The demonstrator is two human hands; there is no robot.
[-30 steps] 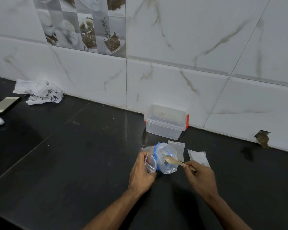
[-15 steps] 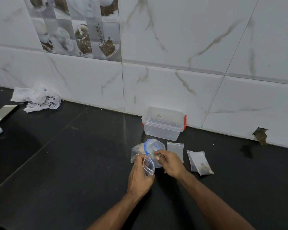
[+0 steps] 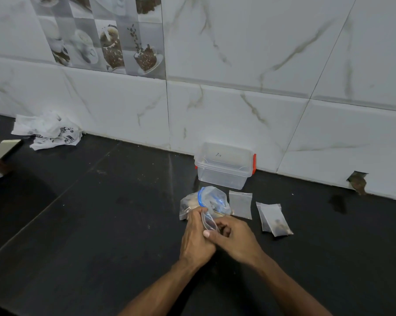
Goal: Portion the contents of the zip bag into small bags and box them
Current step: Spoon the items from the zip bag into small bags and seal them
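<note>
The black countertop (image 3: 101, 224) is carrying everything, and the clear plastic box (image 3: 224, 169) with red clips is standing against the tiled wall, straight ahead of the hands and well apart from them. Between the box and the hands, the zip bag (image 3: 206, 199) with the blue seal is lying slumped, its mouth turned up and toward the person. Right of it an empty small bag (image 3: 240, 204) is lying flat, and further right a few small bags (image 3: 275, 218), at least one with dark contents, are lying with their long axis running away from the person and slightly tilted. The left hand (image 3: 195, 238) and the right hand (image 3: 234, 239) are pressing close together and both are pinching one small bag (image 3: 208, 222), held upright just in front of the zip bag; the right hand is nearer to the filled bags. Compared with a second ago, the wooden spoon is no longer showing in the right hand, and this hand is now joining the left on the small bag, probably to seal it.
</note>
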